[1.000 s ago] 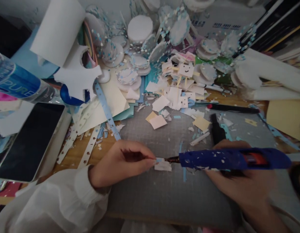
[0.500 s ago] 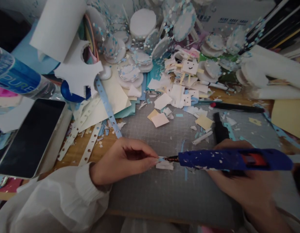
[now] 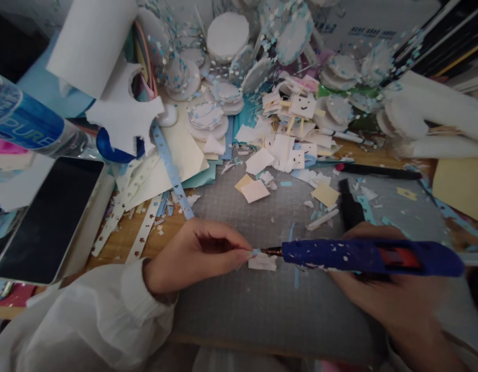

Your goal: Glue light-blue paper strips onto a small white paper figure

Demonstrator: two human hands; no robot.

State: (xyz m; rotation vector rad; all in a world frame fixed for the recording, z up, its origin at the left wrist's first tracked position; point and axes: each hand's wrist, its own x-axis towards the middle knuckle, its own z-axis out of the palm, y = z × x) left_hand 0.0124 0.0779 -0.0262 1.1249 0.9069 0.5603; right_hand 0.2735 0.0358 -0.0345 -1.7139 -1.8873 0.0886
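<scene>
Left hand (image 3: 202, 253): thumb and forefinger pinched on a small bluish scrap (image 3: 256, 252), mostly hidden by the fingertips.
Right hand (image 3: 389, 299): wrapped round the glue gun (image 3: 339, 257), whose barrel lies nearly level and points left.
Scrap: over the mat (image 3: 293, 325), at the nozzle (image 3: 272, 251); whether the two touch, I cannot tell.
White strip (image 3: 262, 262): just below the nozzle as seen from above; whether it lies on the mat or is joined to the scrap is unclear.
Handling: best to pinch only the scrap's far edge, since the nozzle is probably hot and the fingertips are near it.
Glue: a small, steady squeeze should serve so slight a piece; too much could run onto the fingers.
Gun: one.
Phone (image 3: 49, 222): one.
Bottle (image 3: 33, 124): one.
Roll (image 3: 92, 46): one.
Black pen (image 3: 378, 171): one.
Face tags: two with clear faces, one upper (image 3: 303, 107), one lower (image 3: 298, 159).
Yellow square (image 3: 326, 195): one, flat on the mat.
White discs (image 3: 228, 36): many, overlapping too much to count.
</scene>
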